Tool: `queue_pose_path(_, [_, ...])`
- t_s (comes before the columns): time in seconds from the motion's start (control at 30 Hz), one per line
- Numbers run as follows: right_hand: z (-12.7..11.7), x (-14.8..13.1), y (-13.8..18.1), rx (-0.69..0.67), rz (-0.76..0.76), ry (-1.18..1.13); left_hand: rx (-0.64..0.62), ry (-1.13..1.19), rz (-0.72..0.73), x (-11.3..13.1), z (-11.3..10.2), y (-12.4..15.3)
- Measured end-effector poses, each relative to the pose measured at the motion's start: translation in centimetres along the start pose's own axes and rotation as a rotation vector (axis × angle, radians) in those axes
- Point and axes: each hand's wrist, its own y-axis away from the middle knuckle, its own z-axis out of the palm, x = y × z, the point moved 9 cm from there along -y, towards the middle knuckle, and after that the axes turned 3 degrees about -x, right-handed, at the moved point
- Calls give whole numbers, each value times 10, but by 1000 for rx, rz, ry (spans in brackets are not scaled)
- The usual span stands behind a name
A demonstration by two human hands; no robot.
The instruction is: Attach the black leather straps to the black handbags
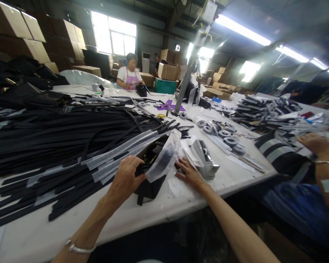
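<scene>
A small black bag (150,188) stands on the table in front of me, with its mouth open. White translucent wrap (166,155) curves over its right side. My left hand (128,171) grips the bag's left edge, thumb on the near side and fingers curled over the rim. Right of the bag, my right hand (190,174) lies with fingers spread on thin white sheets (177,187); its fingertips come close to the wrap, and I cannot tell whether they touch it. A grey tape dispenser (205,159) sits just beyond that hand.
Long black straps (57,135), some wrapped in white, cover the table's left. Tape rolls (230,141) and a metal ruler (248,162) lie right. A post (188,78) rises mid-table. A co-worker's arm (325,153) reaches in at right; another person (130,75) sits across.
</scene>
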Motion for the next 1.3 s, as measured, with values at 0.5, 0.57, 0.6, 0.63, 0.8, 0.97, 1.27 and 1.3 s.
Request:
queue_pose_path(0.5, [-27, -53, -2, -2, -68, -9, -16, 55, -160, 0, -16, 26])
queue_pose_path(0.57, [-22, -66, 7, -64, -100, -2, -8, 59, -137, 2, -15, 26])
queue_pose_path(0.6, [-18, -70, 11, -93, -108, 6, 3, 60, -121, 3, -14, 26])
queue_pose_path(0.63, [-15, -74, 13, -115, -110, 18, 15, 61, -105, 5, -13, 27])
queue_pose_path(0.8, [2, -89, 17, -129, -109, 91, 96, 50, -61, 13, -16, 35])
queue_pose_path(0.97, [8, -95, 20, -92, -121, 158, 126, 62, -85, 14, -23, 43])
queue_pose_path(1.27, [3, -91, 32, -196, -106, 234, 267, 110, -152, 7, -40, 77])
queue_pose_path(1.3, [5, -95, 34, -213, -109, 247, 276, 110, -157, 7, -40, 82])
